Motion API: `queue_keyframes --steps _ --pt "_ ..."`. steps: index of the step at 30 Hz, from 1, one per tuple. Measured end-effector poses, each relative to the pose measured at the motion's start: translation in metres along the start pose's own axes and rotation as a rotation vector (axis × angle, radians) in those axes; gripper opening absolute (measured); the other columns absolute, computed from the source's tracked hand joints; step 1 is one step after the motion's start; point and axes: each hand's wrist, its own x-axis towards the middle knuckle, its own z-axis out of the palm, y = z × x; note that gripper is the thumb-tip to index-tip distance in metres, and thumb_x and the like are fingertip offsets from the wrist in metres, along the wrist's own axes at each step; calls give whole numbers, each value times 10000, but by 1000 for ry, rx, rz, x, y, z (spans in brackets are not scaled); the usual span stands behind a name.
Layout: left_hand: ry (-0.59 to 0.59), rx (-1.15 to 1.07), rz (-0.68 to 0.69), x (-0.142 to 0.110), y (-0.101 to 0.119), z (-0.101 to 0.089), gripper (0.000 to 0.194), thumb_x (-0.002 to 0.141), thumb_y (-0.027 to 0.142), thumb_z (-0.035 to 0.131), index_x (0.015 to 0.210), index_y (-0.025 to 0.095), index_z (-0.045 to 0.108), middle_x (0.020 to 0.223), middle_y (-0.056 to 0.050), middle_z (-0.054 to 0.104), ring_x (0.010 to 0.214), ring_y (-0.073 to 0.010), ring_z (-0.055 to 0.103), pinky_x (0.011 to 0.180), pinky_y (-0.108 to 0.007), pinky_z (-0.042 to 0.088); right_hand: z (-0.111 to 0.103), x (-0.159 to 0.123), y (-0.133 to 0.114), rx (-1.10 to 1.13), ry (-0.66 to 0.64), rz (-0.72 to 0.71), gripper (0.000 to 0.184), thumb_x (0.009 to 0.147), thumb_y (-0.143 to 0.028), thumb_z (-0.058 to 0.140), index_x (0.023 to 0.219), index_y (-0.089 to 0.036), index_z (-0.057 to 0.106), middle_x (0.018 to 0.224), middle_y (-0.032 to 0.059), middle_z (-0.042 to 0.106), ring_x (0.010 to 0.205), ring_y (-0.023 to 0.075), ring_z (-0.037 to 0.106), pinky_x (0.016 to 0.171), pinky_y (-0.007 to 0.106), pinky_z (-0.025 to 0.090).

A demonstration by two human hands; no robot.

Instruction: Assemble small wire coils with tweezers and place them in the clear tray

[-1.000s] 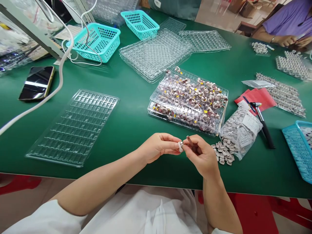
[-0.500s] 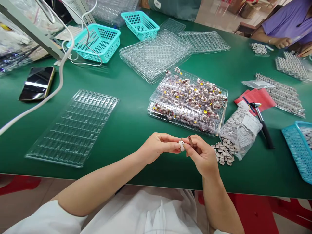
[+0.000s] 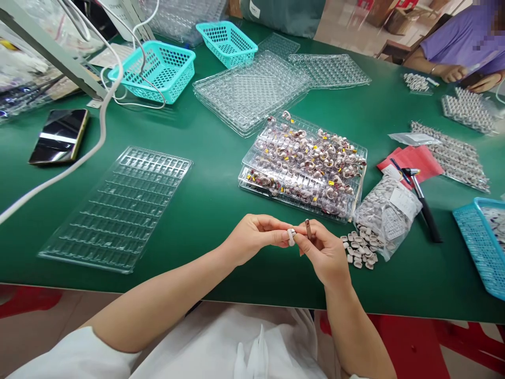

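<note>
My left hand [image 3: 258, 238] is closed, pinching a small white curved plastic part [image 3: 291, 237] between thumb and fingertips. Against the right side of that part press the thumb and forefinger of my right hand [image 3: 324, 252]. A narrow brown metal tool [image 3: 308, 229] sticks up between the fingers of this hand; its lower end is hidden. Just beyond both hands lie stacked clear trays [image 3: 252, 185] full of white curved parts [image 3: 315, 152] with dark wires and yellow tags. Loose small white caps [image 3: 359, 248] lie right of my right hand, spilling from a clear bag [image 3: 389, 210].
A clear compartment tray [image 3: 118, 210] and a phone [image 3: 59, 136] lie at left, near a white cable [image 3: 100, 131]. Turquoise baskets [image 3: 173, 87] and clear trays [image 3: 224, 100] stand behind. A black-handled hammer [image 3: 428, 216] and blue basket [image 3: 469, 247] are at right; a co-worker's hands [image 3: 453, 72] work beyond.
The white part has turned slightly between my fingertips, and a dark spot now shows at its upper edge. Both hands stay nearly in place. The whole view has shifted slightly.
</note>
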Motion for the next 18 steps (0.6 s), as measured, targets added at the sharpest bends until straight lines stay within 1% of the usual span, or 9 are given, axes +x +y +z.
queue_keyframes --steps 2,4,8,10,13,15,18 --pt "8 -26 -31 1 0 -1 258 684 290 823 880 128 776 825 -83 774 750 -186 711 805 -351 589 1 -2 0 -48 24 -12 116 885 -307 634 866 -214 701 856 42 573 678 134 531 539 255 449" --pt "14 -69 -65 1 0 -1 260 660 284 839 850 121 768 779 -77 763 737 -187 708 798 -358 585 0 -3 0 -87 25 -20 121 885 -309 636 942 -223 698 915 54 590 684 135 536 550 258 459" --pt "-13 -146 -142 2 1 -3 239 632 246 856 808 119 755 735 -57 741 722 -181 702 769 -352 581 -3 -4 0 -156 -34 -72 224 871 -286 657 1092 -257 685 957 54 606 665 126 527 538 255 447" --pt "-41 -176 -189 3 1 -5 227 630 227 855 798 119 747 739 -52 734 722 -179 702 763 -345 580 -4 -3 -1 -194 -59 -110 242 874 -272 654 1114 -264 688 941 53 612 689 135 546 528 252 435" --pt "-80 -218 -254 5 2 -7 219 626 211 855 779 114 733 735 -52 729 713 -171 703 769 -333 573 -4 -2 -2 -230 -61 -176 239 884 -257 639 1116 -265 697 927 57 629 785 166 601 562 259 467" --pt "-93 -232 -275 5 2 -8 226 622 209 857 781 113 728 738 -54 731 709 -168 704 773 -327 568 -4 -2 -3 -240 -57 -213 252 894 -237 624 1135 -274 691 949 58 640 828 173 622 606 268 498" --pt "-97 -232 -282 5 2 -9 225 625 206 857 781 114 724 751 -58 736 712 -166 705 770 -316 565 -3 -2 -3 -247 -58 -245 276 904 -213 609 1160 -290 680 985 58 649 837 169 631 655 281 523"
